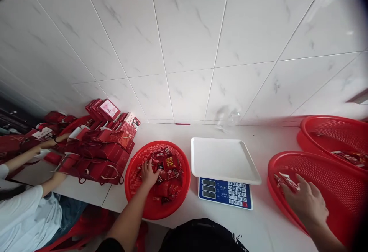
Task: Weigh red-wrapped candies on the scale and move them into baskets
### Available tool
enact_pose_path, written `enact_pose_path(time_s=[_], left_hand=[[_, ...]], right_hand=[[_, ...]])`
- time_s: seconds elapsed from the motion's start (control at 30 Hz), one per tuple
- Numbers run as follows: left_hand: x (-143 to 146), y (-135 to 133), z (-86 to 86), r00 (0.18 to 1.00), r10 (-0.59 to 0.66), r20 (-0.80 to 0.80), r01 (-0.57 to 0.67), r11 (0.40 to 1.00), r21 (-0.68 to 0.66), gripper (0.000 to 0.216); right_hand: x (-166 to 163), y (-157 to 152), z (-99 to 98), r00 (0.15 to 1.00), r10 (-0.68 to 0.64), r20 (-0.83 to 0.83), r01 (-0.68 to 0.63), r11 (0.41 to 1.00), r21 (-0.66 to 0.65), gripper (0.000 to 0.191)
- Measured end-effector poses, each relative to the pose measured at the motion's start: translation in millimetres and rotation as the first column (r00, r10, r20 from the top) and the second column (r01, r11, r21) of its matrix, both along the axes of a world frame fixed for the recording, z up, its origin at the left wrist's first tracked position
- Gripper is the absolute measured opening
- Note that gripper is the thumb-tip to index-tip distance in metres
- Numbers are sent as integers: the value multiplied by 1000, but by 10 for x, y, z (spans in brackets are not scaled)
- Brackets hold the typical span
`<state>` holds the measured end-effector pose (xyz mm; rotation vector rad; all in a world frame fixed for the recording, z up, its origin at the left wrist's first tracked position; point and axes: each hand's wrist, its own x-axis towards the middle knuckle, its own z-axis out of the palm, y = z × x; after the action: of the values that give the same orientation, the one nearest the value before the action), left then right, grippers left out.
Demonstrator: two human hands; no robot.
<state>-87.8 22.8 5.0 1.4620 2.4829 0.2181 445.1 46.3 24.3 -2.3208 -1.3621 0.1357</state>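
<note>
My left hand (148,173) reaches into a round red basket (135,185) and rests with curled fingers on a heap of red wrapped sweets (168,167). My right hand (306,202) lies inside another red basket (339,190) on the right, its fingers closed on a red and white packet (287,181). Between the two baskets stands a scale with a white tray (222,159) that has nothing on it, and a blue keypad front (225,192).
A third red basket (335,133) with a few packets sits behind the right one. At the left another person in a white shirt (25,215) handles red gift bags (94,154) stacked on the white counter. A tiled wall rises behind.
</note>
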Motion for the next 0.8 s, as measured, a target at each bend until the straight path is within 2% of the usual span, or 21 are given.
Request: enact_pose_path(time_s=[0.1,0.23,0.33,0.4,0.47,0.53,0.6,0.7,0.8], left_hand=[[-56,108,-27,1000,8,-1,-9,987,-163,86],[12,30,-52,996,-44,78,61,972,-226,90],[65,-155,-36,984,-107,145,139,963,-231,79],[63,-275,-19,948,-191,255,248,946,-211,61],[23,-345,-11,903,-218,370,302,935,-184,46],[-51,-347,-22,902,-167,397,256,949,-184,45],[-140,-288,-52,940,-96,327,161,971,-178,46],[-234,-125,-111,984,16,178,11,989,-148,64],[-198,81,-144,972,140,189,-107,979,-174,80]], right_hand=[[164,-167,6,999,7,-36,-5,999,38,60],[-107,-272,124,989,92,-112,-85,994,65,47],[-465,-283,242,963,207,-173,-192,977,97,43],[-678,-275,285,936,282,-213,-263,958,112,42],[-845,-264,287,900,359,-249,-338,933,122,42],[-970,-258,262,865,418,-277,-397,909,131,41],[-1061,-257,231,838,451,-306,-434,892,126,40],[-1143,-270,208,816,463,-347,-454,884,112,37],[-1161,-297,209,805,474,-356,-471,876,101,35]])
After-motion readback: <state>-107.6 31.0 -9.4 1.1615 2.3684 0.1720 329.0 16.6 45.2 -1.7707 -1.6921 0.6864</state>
